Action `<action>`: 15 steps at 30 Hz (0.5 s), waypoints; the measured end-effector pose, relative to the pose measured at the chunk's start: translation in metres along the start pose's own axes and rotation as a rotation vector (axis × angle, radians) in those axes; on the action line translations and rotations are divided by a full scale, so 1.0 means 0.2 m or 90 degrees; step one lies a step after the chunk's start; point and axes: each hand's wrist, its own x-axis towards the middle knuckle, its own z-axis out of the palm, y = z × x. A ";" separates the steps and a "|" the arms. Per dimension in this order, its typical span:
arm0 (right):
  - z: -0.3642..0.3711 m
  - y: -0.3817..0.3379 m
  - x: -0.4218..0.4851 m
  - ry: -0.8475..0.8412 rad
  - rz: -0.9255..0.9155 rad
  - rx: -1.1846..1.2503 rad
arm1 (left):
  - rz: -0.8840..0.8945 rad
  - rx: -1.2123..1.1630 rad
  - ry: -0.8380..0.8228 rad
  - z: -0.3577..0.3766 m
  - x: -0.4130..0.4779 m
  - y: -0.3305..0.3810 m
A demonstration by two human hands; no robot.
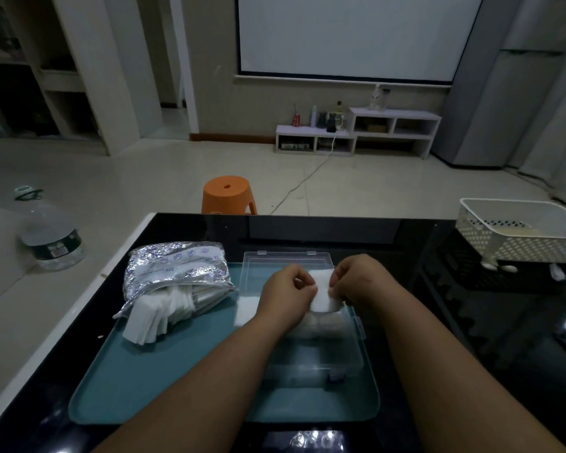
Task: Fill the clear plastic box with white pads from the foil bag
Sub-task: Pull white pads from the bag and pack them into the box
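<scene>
Foil bag (177,273) crowds the tray's (177,380) left edge; above the clear plastic box (347,358), left grip (285,297) and right grip (360,282) pinch one white pad (322,295) between them.

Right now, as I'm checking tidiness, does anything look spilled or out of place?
Yes. White square pads fan out of the crinkled silver foil bag onto the teal plastic tray, and one stray pad lies at the left edge of the clear plastic box.
</scene>
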 end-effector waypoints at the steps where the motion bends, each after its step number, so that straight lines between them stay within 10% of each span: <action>1: 0.00 0.01 0.02 -0.002 0.015 -0.026 | -0.009 0.023 -0.007 0.02 0.01 0.00; 15: 0.10 0.09 0.13 -0.013 0.085 -0.191 | -0.052 0.247 -0.115 0.11 0.04 0.05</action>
